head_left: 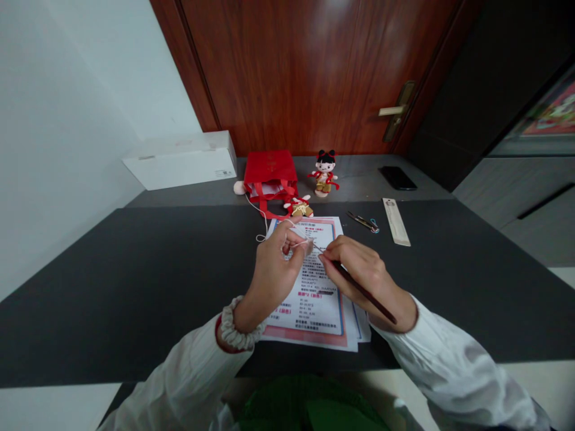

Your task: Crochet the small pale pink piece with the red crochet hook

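Note:
My left hand [277,263] pinches a small pale crochet piece [309,246], with white yarn looped round the fingers. My right hand [366,269] grips a crochet hook [371,297] by its dark brown handle. The hook's thin metal shaft points left and its tip meets the crochet piece; the exact stitch is too small to make out. Below both hands lie printed pattern sheets [309,340]. A strand runs from the left hand back to a pale yarn ball [239,188] beside a red bag [270,167].
A crocheted doll [325,173] stands at the back, and a red and tan crocheted piece [300,207] lies before the bag. On the right are slim metal tools [362,221], a white packet [396,221] and a black phone [398,178]. A white box [184,160] sits back left.

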Action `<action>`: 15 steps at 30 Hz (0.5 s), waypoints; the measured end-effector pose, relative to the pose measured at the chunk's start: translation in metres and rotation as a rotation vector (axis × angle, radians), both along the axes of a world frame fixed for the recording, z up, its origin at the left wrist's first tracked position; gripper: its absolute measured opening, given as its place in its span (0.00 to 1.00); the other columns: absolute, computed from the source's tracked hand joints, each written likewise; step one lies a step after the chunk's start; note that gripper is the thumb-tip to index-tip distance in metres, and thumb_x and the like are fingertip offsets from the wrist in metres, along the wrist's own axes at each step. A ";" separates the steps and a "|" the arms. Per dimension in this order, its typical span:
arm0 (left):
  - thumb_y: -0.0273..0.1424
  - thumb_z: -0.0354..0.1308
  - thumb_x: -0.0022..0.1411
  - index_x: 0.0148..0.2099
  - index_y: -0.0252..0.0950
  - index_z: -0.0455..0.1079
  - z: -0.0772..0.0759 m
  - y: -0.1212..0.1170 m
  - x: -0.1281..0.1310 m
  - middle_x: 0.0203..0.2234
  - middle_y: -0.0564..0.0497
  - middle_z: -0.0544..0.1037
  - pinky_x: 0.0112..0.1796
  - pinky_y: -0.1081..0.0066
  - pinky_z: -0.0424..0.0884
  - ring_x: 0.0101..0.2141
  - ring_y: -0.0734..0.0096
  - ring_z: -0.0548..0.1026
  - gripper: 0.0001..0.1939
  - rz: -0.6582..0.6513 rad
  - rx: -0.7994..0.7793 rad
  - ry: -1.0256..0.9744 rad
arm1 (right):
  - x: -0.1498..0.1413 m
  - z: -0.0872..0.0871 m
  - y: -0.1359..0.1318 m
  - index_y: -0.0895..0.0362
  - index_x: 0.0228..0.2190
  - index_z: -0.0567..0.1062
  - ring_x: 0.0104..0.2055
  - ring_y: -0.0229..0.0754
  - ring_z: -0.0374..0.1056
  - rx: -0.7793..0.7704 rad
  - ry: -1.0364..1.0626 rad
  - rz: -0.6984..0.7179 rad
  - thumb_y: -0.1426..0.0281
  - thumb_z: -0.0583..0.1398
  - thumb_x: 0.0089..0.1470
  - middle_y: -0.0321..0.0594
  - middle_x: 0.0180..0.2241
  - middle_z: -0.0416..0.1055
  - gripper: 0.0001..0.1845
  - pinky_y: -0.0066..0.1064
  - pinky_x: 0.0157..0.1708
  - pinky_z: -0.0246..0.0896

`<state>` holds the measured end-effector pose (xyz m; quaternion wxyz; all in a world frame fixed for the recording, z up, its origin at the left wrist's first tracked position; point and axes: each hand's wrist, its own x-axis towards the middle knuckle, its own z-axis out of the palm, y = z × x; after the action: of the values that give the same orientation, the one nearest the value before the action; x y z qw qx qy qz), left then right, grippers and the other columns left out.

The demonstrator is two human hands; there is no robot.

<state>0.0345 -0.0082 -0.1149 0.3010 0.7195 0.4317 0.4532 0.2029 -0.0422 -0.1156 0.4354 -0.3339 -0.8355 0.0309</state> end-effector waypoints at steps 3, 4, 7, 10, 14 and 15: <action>0.28 0.57 0.61 0.51 0.39 0.69 -0.001 -0.003 0.002 0.31 0.52 0.76 0.40 0.67 0.67 0.33 0.69 0.73 0.14 -0.013 0.018 -0.025 | -0.004 -0.001 0.001 0.56 0.31 0.65 0.31 0.40 0.66 0.054 -0.017 -0.027 0.78 0.52 0.61 0.41 0.28 0.68 0.07 0.33 0.30 0.64; 0.28 0.57 0.61 0.53 0.39 0.67 0.000 -0.004 0.003 0.30 0.52 0.76 0.39 0.67 0.67 0.33 0.68 0.73 0.16 -0.011 0.024 -0.032 | -0.005 -0.002 0.001 0.57 0.31 0.65 0.31 0.40 0.66 0.069 -0.026 -0.034 0.78 0.52 0.61 0.42 0.29 0.69 0.07 0.33 0.30 0.64; 0.27 0.57 0.61 0.54 0.39 0.66 0.005 -0.010 0.007 0.28 0.53 0.75 0.42 0.67 0.67 0.33 0.68 0.73 0.18 0.025 0.077 -0.029 | -0.009 -0.002 -0.001 0.58 0.32 0.65 0.33 0.42 0.66 0.145 -0.064 -0.051 0.81 0.52 0.60 0.44 0.29 0.69 0.08 0.33 0.30 0.65; 0.25 0.57 0.60 0.47 0.38 0.70 0.010 -0.012 0.008 0.29 0.53 0.74 0.45 0.66 0.65 0.35 0.69 0.72 0.12 0.040 0.107 -0.055 | -0.010 -0.004 -0.001 0.59 0.34 0.66 0.34 0.43 0.66 0.204 -0.093 -0.073 0.82 0.53 0.59 0.46 0.31 0.69 0.07 0.33 0.31 0.66; 0.25 0.59 0.57 0.54 0.37 0.67 0.013 -0.010 0.004 0.26 0.56 0.72 0.38 0.69 0.65 0.30 0.72 0.71 0.21 -0.075 -0.118 -0.225 | -0.003 -0.010 0.009 0.59 0.37 0.66 0.35 0.41 0.65 0.178 -0.030 0.056 0.80 0.53 0.60 0.46 0.33 0.69 0.06 0.34 0.32 0.66; 0.25 0.60 0.56 0.57 0.36 0.65 0.014 -0.009 0.002 0.25 0.56 0.71 0.36 0.70 0.65 0.29 0.73 0.70 0.25 -0.129 -0.204 -0.279 | -0.001 -0.012 0.012 0.58 0.37 0.66 0.35 0.41 0.66 0.173 -0.005 0.109 0.80 0.54 0.60 0.44 0.33 0.69 0.06 0.34 0.32 0.66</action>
<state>0.0369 -0.0168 -0.1010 0.4576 0.6418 0.3824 0.4822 0.2023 -0.0304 -0.1277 0.4582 -0.2491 -0.8531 -0.0184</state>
